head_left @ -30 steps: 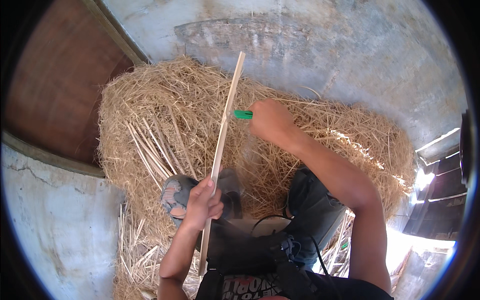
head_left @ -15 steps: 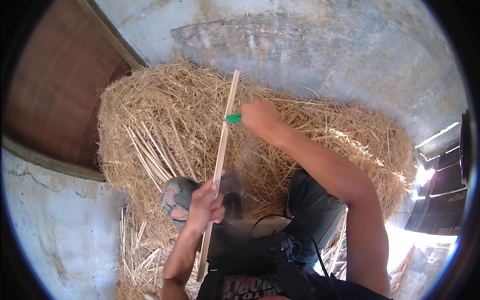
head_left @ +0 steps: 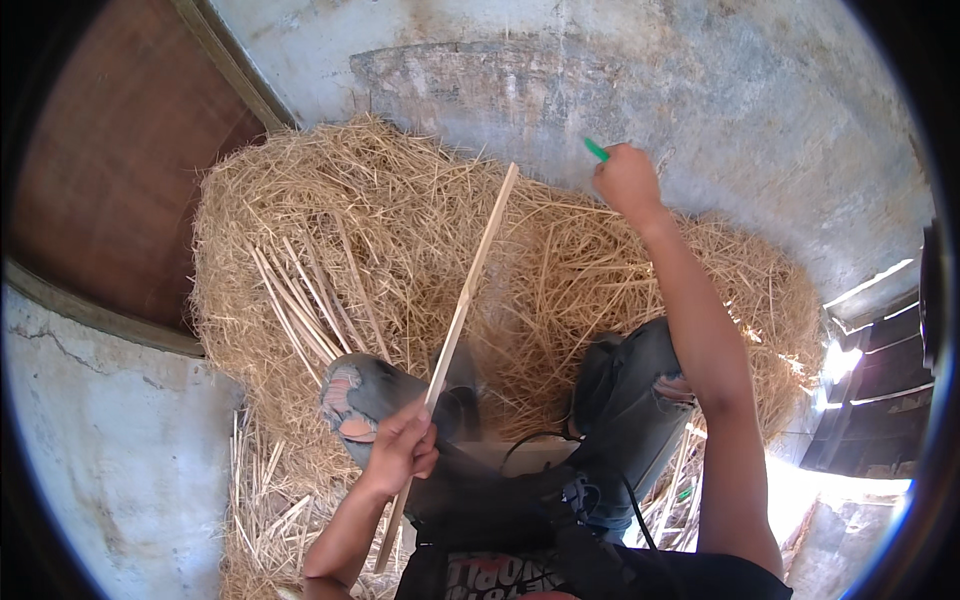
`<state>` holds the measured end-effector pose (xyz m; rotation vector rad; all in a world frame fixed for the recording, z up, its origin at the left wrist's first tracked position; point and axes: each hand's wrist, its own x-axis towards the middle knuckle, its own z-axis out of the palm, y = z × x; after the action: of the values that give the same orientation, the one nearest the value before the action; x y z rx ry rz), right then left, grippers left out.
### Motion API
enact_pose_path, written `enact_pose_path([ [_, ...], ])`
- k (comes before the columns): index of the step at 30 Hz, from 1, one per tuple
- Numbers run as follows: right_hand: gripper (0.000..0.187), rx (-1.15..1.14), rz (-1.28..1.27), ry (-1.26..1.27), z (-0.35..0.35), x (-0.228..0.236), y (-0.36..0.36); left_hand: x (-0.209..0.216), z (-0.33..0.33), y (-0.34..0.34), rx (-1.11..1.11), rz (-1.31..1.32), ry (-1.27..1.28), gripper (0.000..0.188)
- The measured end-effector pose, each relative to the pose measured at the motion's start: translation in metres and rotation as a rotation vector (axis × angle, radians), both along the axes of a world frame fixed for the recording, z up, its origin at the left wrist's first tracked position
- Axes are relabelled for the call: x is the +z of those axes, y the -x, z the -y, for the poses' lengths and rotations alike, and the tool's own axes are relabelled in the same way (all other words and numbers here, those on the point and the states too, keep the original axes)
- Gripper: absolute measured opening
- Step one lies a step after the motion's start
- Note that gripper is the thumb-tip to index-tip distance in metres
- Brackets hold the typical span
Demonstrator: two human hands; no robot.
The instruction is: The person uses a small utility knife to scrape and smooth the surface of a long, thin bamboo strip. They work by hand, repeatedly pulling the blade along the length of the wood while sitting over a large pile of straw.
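Observation:
A long pale bamboo strip slants up and away from my lap, its far end over the straw. Near its lower part, my left hand is closed around it, just above my left knee; the strip's near end shows below the fist. Out to the far right, my right hand is closed on a green utility knife, apart from the strip. The knife's green end sticks out to the left of the fingers, slightly blurred, and its blade cannot be made out.
Heaped straw fills the corner ahead, with several thin sticks lying on it beside my left knee. A worn plaster wall stands behind, and a brown panel at left. More slivers lie lower left.
My right hand has swung away from the strip, up and to the right, with the knife. The strip has tilted so that its far end lies further right; my left hand has dropped slightly.

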<state>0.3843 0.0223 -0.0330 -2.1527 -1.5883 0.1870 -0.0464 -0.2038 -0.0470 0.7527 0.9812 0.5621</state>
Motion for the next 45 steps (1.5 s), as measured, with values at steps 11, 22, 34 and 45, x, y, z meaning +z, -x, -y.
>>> enact_pose_path([
  [11, 0.036, 0.315, -1.088, 0.125, 0.026, 0.008, 0.093, -0.015, -0.003, -0.019, -0.065, -0.055, -0.239, 0.044],
  [22, 0.031, 0.304, -1.364, 0.078, 0.035, 0.021, 0.111, 0.013, -0.097, -0.062, -0.116, -0.110, -0.419, 0.045],
  [34, 0.019, 0.505, -0.021, 0.045, 0.033, -0.032, 0.139, -0.004, -0.125, -0.077, 0.008, 0.099, -0.259, 0.044],
  [45, 0.015, 0.509, 0.132, 0.098, 0.021, -0.040, 0.177, -0.004, -0.116, -0.056, 0.120, 0.057, -0.162, 0.042],
])
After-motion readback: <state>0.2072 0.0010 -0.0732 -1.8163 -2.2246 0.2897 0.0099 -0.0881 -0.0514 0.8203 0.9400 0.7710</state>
